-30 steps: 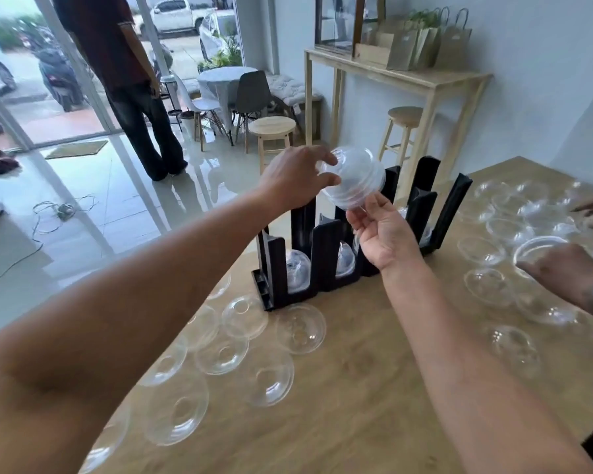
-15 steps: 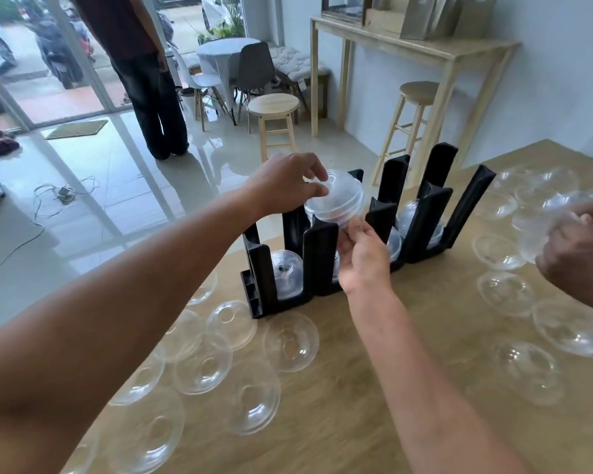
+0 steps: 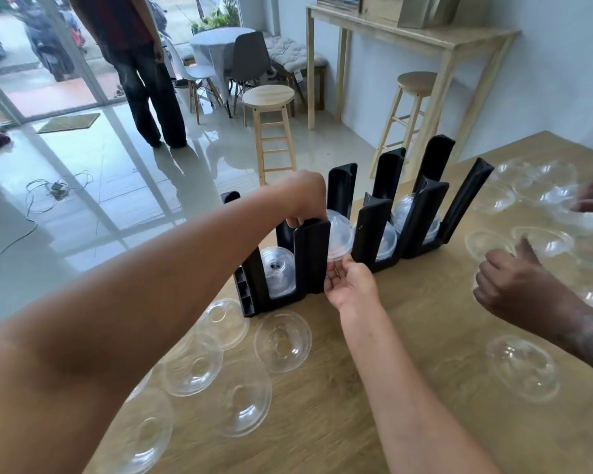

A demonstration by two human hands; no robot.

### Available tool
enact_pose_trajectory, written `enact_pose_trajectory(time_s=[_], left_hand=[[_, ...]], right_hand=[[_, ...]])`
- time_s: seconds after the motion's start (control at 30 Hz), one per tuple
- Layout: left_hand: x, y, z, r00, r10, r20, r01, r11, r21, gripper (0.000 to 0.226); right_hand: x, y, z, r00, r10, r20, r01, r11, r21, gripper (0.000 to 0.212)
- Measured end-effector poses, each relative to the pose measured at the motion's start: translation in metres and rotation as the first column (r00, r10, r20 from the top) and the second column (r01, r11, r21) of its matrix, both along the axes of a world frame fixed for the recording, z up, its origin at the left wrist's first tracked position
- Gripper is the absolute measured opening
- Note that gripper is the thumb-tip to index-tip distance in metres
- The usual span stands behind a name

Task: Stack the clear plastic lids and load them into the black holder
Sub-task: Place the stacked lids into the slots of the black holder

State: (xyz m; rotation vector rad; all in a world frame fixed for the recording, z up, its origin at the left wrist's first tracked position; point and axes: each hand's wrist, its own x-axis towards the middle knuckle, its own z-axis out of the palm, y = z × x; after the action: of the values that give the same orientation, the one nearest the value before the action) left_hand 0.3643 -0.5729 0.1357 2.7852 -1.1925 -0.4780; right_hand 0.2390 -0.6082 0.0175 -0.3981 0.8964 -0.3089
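No text, label, brand or number can be read anywhere.

Only 1 view is given, from a wide-angle camera worn on the person's head. It faces forward and down, close above the wooden table [image 3: 432,336], with the black holder [image 3: 312,258] near the middle and the tiled floor [image 3: 100,206] and glass door [image 3: 31,80] farther behind.

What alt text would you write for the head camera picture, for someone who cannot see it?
A person's left hand, from above, and right hand, from below, hold a clear lid stack in a slot of a black holder on a wooden table. Loose lids lie near the holder, and another person's hand reaches in at the right.
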Motion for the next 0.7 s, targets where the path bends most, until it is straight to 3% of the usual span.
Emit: enact_pose_trajectory(time_s=[0.1,0.3,0.53,0.7], left_hand=[[0.007,-0.010,-0.005,0.993,-0.016,-0.116,0.029,0.994,0.107,0.033],[0.016,-0.019,-0.013,0.958,0.026,-0.286,0.033,0.979,0.199,0.028],[0.010,-0.013,-0.008,0.920,0.050,-0.390,0.026,0.982,0.187,0.049],[0.001,-0.003,0.002,0.919,0.029,-0.392,0.011,0.995,0.100,0.055]], right_hand=[[-0.001,0.000,-0.009,0.998,0.013,-0.062,-0.014,1.000,-0.016,0.027],[-0.003,0.003,-0.025,0.994,0.008,-0.109,-0.013,0.999,-0.041,0.026],[-0.001,0.007,-0.024,0.986,-0.051,-0.161,0.036,0.995,-0.095,0.011],[-0.006,0.011,-0.012,0.971,-0.097,-0.218,0.073,0.991,-0.116,0.019]])
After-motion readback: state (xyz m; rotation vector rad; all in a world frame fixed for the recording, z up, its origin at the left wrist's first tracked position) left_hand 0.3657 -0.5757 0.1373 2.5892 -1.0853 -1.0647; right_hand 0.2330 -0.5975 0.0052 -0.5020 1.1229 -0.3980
